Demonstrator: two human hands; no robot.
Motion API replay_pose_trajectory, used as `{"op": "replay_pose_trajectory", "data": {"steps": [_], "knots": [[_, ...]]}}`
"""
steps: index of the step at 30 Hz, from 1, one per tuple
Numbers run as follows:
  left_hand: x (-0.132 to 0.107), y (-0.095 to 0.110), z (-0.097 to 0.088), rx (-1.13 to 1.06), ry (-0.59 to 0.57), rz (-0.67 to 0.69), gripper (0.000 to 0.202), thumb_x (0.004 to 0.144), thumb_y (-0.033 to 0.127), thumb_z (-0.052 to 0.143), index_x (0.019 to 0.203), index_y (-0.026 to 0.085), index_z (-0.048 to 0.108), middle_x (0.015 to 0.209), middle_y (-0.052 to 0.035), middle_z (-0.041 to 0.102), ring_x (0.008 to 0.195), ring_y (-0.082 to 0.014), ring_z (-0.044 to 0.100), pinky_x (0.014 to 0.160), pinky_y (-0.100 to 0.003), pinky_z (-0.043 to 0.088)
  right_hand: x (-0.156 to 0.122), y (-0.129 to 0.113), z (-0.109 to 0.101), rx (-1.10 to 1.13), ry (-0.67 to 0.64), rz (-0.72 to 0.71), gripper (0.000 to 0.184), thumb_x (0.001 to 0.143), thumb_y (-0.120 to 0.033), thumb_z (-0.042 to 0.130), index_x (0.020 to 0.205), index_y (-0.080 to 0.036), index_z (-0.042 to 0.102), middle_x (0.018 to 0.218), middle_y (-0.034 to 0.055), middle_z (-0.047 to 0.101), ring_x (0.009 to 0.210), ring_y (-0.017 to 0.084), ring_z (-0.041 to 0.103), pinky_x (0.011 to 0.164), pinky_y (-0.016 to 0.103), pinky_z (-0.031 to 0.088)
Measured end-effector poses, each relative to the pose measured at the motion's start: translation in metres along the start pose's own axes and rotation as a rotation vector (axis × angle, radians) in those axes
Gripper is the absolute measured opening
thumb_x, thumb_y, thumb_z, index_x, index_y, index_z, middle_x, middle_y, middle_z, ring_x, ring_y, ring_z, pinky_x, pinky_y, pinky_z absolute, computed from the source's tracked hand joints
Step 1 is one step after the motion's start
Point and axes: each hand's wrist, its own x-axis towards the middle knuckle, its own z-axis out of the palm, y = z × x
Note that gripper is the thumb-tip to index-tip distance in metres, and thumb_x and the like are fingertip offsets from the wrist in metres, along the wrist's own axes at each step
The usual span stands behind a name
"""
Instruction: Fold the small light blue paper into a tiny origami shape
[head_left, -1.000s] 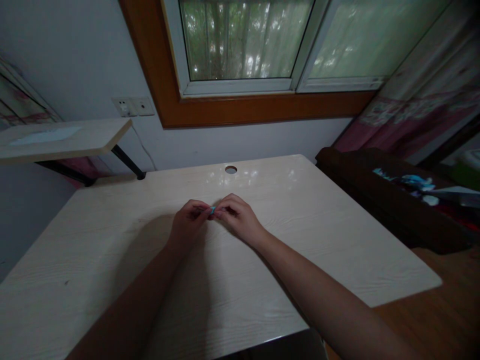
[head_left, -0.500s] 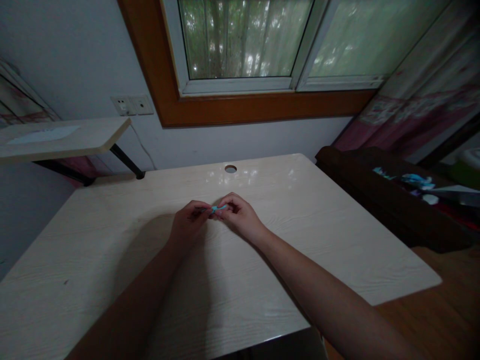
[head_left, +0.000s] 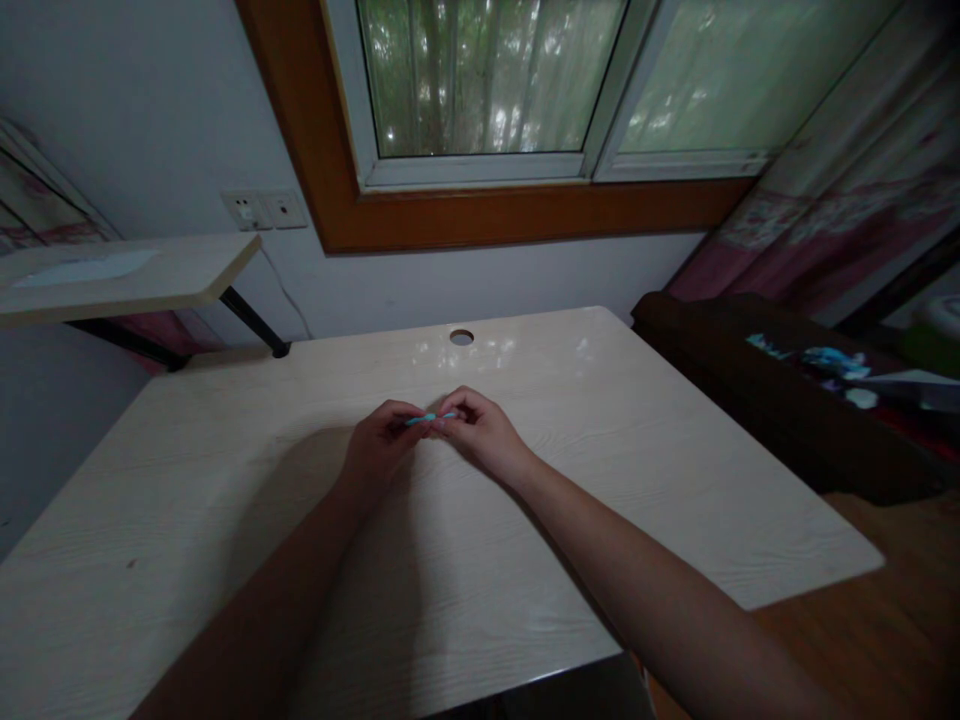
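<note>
Between my two hands is a small, thin turquoise piece (head_left: pixel 430 417), too small for me to tell its kind. My left hand (head_left: pixel 384 436) pinches its left end between thumb and fingers. On the other side, my right hand (head_left: pixel 472 422) has its thumb and fingertips closed on the right end. The fingertips of both hands nearly meet and cover much of the piece. Both hands are low over the middle of the pale wood-grain desk (head_left: pixel 570 480), casting shadows to the left.
A raised shelf (head_left: pixel 127 290) on black legs stands at the desk's back left. Near the back edge is a round cable hole (head_left: pixel 461 338). A dark drawer (head_left: pixel 555 692) shows at the front edge. To the right, a dark wooden bench (head_left: pixel 750 400) holds several items.
The turquoise piece has turned slightly in my fingers, so more of its left end shows and its right end looks shorter. Both hands stay almost in place.
</note>
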Motion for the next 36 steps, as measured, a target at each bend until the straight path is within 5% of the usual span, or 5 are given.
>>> {"op": "replay_pose_trajectory", "data": {"steps": [13,27,36], "knots": [[0.0025,0.0024,-0.0008,-0.049,0.046,-0.052,0.025,0.081,0.037,0.073,0.094,0.018,0.063,0.078,-0.0035,0.073,0.074,-0.0164,0.071,0.069,-0.027,0.055,0.0017,0.0002,0.0000,0.055,-0.004,0.005,0.027,0.075,-0.035,0.078,0.094,-0.022,0.063,0.080,0.0008,0.072,0.080,0.018,0.071,0.085,0.038,0.055],[0.0018,-0.0027,0.0020,-0.057,0.003,-0.102,0.027,0.075,0.036,0.078,0.088,0.020,0.061,0.078,-0.0020,0.073,0.073,-0.0177,0.071,0.070,-0.030,0.057,0.0003,-0.0005,0.0008,0.065,0.013,0.014,0.029,0.072,-0.034,0.079,0.095,-0.022,0.067,0.078,-0.0005,0.069,0.073,0.015,0.068,0.077,0.033,0.056],[0.0012,-0.0021,-0.0001,0.057,0.089,-0.053,0.021,0.078,0.035,0.075,0.085,0.021,0.061,0.075,0.0009,0.069,0.069,-0.0137,0.066,0.065,-0.024,0.051,0.0000,-0.0035,0.0024,-0.075,0.057,0.027,0.020,0.072,-0.034,0.078,0.082,-0.018,0.070,0.081,0.0008,0.067,0.073,0.012,0.060,0.074,0.029,0.049]]}}
